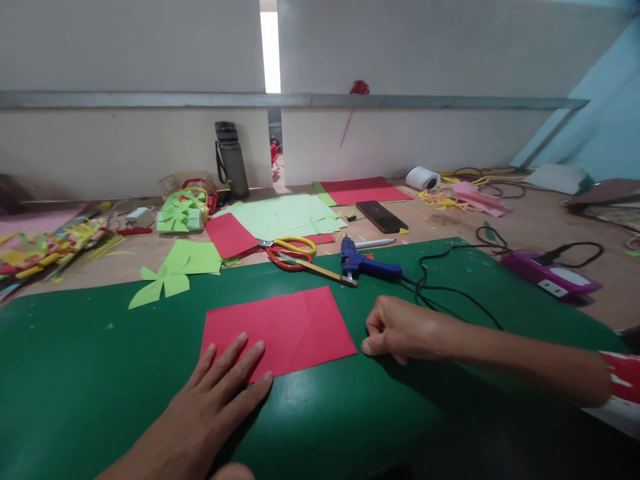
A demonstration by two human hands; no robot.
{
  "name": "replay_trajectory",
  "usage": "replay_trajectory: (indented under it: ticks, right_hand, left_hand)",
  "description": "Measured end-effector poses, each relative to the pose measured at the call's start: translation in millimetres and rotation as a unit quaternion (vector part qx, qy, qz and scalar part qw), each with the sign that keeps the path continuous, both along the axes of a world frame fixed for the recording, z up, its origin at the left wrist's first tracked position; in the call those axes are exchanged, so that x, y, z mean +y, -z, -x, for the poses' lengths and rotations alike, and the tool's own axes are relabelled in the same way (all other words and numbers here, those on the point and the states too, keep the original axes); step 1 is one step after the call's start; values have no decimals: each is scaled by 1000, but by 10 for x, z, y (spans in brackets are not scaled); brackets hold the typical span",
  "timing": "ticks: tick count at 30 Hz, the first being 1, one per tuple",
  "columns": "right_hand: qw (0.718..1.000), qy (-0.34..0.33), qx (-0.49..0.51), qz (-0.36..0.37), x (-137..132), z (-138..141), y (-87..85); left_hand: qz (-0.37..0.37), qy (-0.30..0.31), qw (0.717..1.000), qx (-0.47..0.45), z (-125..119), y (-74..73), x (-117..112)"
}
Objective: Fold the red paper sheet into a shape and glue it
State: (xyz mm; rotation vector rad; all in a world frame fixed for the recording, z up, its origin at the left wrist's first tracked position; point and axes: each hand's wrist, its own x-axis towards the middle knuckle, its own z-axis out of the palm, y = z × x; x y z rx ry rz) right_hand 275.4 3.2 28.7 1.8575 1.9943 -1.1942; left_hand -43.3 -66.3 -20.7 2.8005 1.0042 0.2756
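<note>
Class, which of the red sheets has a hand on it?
The front red sheet, on the green mat, with the left hand on its near-left corner. The red sheets farther back have no hand on them.

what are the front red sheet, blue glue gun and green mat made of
Front red sheet: matte paper or thin card, judging by faint creases. Blue glue gun: probably plastic, smooth moulded body. Green mat: perhaps vinyl or rubber, smooth, with soft light reflections.

The paper (pixel 285 327) is red, the mat (pixel 315 417) green.
</note>
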Motion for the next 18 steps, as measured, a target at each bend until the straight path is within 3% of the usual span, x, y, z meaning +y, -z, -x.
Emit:
replay_trajectory:
  ticks: [3,7,10,14,16,18]
  right_hand:
    - [1000,-20,-8,-14,20,-97,-46]
    - [974,-149,62,-156,13,-6,-73]
    - [942,-233,81,-229,9,169,12]
    - [918,-281,39,-276,44,334,170]
    - [909,-293,23,-295,51,372,209]
    - [909,-285,15,-302,39,400,215]
  left_hand:
    - [6,-24,1000,8,-28,-25,-12]
    - [40,-34,997,50,-97,-66,118]
    - [56,-34,994,83,-142,-99,302]
    - [54,-48,995,69,-222,-242,425]
    - [79,-119,990,5,-296,-364,417]
    - [185,-234,952,-72,-383,-480,411]
